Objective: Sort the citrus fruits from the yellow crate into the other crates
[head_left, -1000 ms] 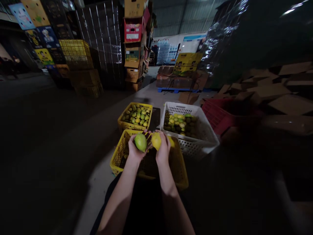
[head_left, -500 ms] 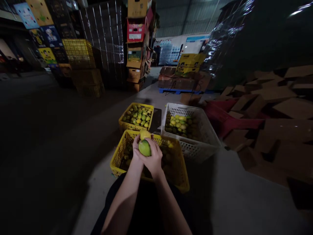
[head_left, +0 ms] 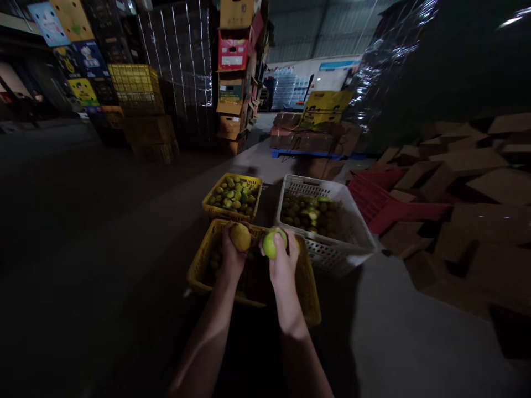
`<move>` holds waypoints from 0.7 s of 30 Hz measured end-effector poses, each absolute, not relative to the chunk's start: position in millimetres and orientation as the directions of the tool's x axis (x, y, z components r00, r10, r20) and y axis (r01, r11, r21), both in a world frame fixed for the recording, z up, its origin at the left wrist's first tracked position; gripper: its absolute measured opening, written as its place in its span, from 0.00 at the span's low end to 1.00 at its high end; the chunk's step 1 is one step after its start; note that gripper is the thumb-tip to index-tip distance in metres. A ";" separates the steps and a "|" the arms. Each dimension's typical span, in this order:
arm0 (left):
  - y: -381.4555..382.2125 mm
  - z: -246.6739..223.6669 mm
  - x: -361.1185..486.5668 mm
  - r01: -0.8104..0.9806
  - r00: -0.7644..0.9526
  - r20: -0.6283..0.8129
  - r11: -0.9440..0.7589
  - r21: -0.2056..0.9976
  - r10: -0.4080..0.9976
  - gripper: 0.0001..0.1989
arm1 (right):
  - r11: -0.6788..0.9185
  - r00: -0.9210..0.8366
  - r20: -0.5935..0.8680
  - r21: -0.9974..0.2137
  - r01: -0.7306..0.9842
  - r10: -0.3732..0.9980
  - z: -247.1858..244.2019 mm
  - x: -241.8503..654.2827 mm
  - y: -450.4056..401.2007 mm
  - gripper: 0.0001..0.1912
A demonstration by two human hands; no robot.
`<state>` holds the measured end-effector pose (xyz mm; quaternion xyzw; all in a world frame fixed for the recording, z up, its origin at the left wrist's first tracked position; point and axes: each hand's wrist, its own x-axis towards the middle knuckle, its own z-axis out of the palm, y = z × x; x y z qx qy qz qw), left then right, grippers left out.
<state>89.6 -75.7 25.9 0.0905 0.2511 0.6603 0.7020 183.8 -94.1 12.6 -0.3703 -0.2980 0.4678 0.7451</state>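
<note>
In my left hand (head_left: 233,258) is a yellow lemon (head_left: 241,237), with the fingers curled around its far side. A green lemon (head_left: 271,244) is held by my right hand (head_left: 285,258), the fingers closed around it. The two hands are apart, side by side above the near yellow crate (head_left: 200,271). Dim fruit lies inside that crate, partly hidden by my hands and in shadow. Farther ahead, a smaller-looking yellow crate (head_left: 207,210) holds many green and yellow lemons (head_left: 233,193). To the right, a white crate (head_left: 357,221) contains more of them.
A red plastic crate (head_left: 373,204) lies among loose cardboard (head_left: 464,232) on the right. Stacked boxes (head_left: 232,99) and wrapped pallets stand behind. A blue pallet (head_left: 305,155) bears brown packages and a yellow box (head_left: 327,108). Yellow crates (head_left: 135,88) are stacked at left.
My hands were together with both lemons between them; now they have separated, one lemon in each. The right hand moved right with the green one. Light on the crates has dimmed.
</note>
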 end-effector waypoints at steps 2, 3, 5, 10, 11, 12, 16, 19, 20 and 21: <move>-76.2 25.1 90.3 -0.855 0.035 -0.176 0.121 0.504 0.984 0.16 | 0.289 0.333 0.120 -0.802 -0.524 0.935 14.1 180.7 -94.1 0.11; -76.3 24.7 90.5 -0.841 0.053 -0.152 0.126 0.526 0.987 0.16 | 0.296 0.316 0.138 -0.795 -0.530 0.939 14.5 180.0 -93.9 0.11; -76.3 23.9 90.5 -0.817 0.076 -0.121 0.132 0.561 0.990 0.15 | 0.281 0.272 0.149 -0.782 -0.557 0.951 14.1 180.6 -93.0 0.11; -74.8 21.8 89.7 -0.789 0.122 -0.142 0.183 0.587 0.982 0.15 | 0.212 0.162 0.143 -0.777 -0.593 0.976 9.0 185.2 -89.3 0.14; -74.2 21.3 89.4 -0.790 0.122 -0.169 0.198 0.580 0.978 0.14 | 0.171 0.139 0.108 -0.776 -0.607 0.984 8.4 185.6 -88.5 0.15; -73.6 20.8 89.1 -0.792 0.121 -0.204 0.218 0.570 0.971 0.14 | 0.126 0.124 0.061 -0.768 -0.628 0.990 8.1 186.0 -87.6 0.16; -71.3 19.1 86.5 -0.822 0.071 -0.319 0.236 0.518 0.945 0.13 | 0.020 0.113 -0.088 -0.693 -0.720 0.990 8.5 187.3 -84.5 0.16; -71.1 18.2 83.3 -0.844 0.048 -0.303 0.201 0.498 0.952 0.12 | 0.021 0.139 -0.124 -0.670 -0.743 0.983 8.5 188.8 -83.6 0.11; -71.4 17.9 82.1 -0.842 0.065 -0.279 0.203 0.499 0.958 0.13 | 0.015 0.152 -0.149 -0.663 -0.749 0.977 8.2 189.2 -83.5 0.10; -71.7 17.7 80.9 -0.839 0.087 -0.251 0.207 0.503 0.964 0.15 | 0.006 0.165 -0.182 -0.654 -0.757 0.969 7.8 189.5 -83.5 0.09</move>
